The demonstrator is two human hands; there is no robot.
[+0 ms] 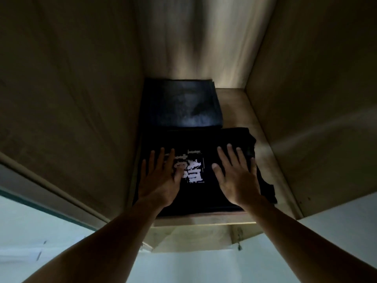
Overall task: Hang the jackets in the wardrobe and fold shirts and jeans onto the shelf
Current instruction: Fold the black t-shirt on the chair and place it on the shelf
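Note:
A folded black shirt (206, 193) with a white print lies at the front of the wooden wardrobe shelf (242, 107). Behind it sits a folded pair of dark blue jeans (181, 105), pushed to the back left. My left hand (161, 176) lies flat on the shirt's left side with its fingers straight, partly covering the print. On the right side of the shirt my right hand (236, 174) presses down, fingers spread. Neither hand grips anything.
Wooden side walls (71, 99) close in the shelf on both sides, and a back panel (195, 41) stands behind the jeans. A strip of bare shelf runs along the right of the clothes. Below the shelf's front edge (204, 221) is a pale, bright surface.

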